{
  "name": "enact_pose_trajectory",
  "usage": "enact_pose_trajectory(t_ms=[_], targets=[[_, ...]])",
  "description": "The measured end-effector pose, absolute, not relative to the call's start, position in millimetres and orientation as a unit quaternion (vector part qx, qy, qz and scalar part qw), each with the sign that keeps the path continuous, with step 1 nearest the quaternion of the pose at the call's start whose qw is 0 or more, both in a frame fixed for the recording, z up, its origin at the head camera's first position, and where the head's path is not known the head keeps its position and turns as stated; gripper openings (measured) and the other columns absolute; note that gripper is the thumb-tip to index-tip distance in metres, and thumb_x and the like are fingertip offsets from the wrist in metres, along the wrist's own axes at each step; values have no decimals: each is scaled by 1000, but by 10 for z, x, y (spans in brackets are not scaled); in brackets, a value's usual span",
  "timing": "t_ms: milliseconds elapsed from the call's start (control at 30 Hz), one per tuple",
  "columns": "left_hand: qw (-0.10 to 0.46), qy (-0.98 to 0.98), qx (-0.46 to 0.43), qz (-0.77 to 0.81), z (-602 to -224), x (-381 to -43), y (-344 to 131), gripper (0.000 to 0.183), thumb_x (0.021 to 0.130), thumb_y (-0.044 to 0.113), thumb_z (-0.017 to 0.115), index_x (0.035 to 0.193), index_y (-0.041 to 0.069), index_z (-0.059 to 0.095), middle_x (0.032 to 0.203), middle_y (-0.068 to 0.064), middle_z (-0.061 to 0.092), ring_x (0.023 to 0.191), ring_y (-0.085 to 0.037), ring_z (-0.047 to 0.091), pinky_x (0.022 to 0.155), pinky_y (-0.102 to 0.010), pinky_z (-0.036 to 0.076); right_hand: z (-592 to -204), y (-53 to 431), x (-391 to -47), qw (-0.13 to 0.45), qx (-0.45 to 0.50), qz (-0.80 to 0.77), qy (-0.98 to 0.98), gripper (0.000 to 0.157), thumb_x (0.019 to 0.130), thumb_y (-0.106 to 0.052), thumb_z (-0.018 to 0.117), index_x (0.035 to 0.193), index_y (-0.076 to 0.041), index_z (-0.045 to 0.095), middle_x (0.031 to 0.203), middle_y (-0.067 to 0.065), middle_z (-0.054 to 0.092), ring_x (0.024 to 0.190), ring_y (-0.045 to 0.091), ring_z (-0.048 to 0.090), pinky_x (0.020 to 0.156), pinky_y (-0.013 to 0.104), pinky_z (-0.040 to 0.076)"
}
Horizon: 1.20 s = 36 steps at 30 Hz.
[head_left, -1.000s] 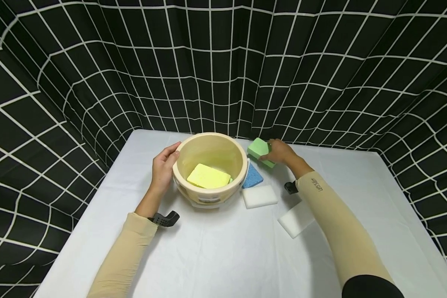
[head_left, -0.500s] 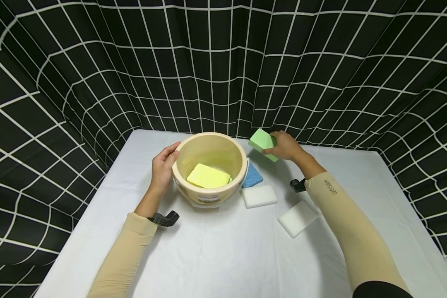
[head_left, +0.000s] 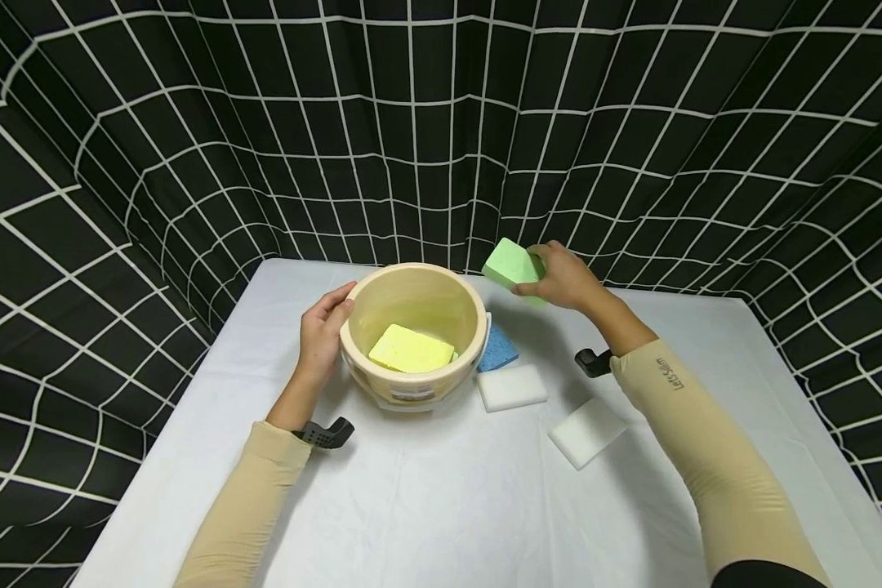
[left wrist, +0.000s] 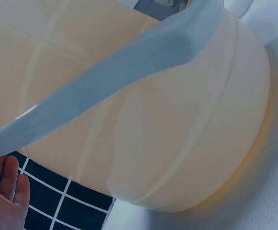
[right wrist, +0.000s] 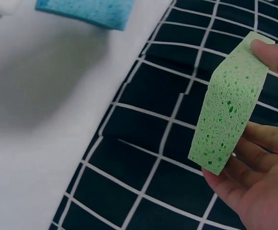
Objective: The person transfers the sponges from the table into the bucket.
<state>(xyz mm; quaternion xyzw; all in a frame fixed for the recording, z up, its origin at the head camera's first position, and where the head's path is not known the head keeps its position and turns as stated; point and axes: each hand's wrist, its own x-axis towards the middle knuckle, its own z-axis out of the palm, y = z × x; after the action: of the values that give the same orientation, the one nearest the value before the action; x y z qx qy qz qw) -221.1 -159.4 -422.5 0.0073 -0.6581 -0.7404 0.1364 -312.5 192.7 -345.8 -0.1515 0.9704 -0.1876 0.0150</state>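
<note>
The right hand (head_left: 562, 278) pinched a green sponge (head_left: 510, 265) in the air, just right of the bucket (head_left: 414, 390) that the left hand (head_left: 322, 331) steadied. One yellow sponge (head_left: 410, 349) already lay inside; the blue sponge (head_left: 498, 349) and two white sponges (head_left: 512, 386) below the grip remained outside.

Pale green porous sponge block (head_left: 510, 266); cream round plastic bucket (head_left: 414, 335) (yellow sponge (head_left: 410, 349) inside); blue sponge (head_left: 498, 349); two white foam blocks (head_left: 512, 387); backdrop curtain (head_left: 632, 147) was black, white-gridded.
</note>
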Motion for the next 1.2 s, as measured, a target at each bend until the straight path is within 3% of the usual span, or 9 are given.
enact_pose_trajectory(t_ms=[600,1200], targets=[[132,-663,8,-737,-4230,-2214,-1600,36,98,8,50,131,-5,57,136,-22,56,105,-4,62,88,-13,55,-3188,1846,-3011,-4,-168,-192,967,76,78,-37,77,137,2,49,115,21,52,102,33,49,86,48,48],[131,-663,12,-737,-4224,-2208,-1603,35,98,8,50,130,-4,57,135,-20,58,105,-5,62,88,-13,55,-2976,1613,-2853,-9,-189,-211,959,76,77,-35,78,139,-2,49,124,18,51,108,32,49,91,47,48]])
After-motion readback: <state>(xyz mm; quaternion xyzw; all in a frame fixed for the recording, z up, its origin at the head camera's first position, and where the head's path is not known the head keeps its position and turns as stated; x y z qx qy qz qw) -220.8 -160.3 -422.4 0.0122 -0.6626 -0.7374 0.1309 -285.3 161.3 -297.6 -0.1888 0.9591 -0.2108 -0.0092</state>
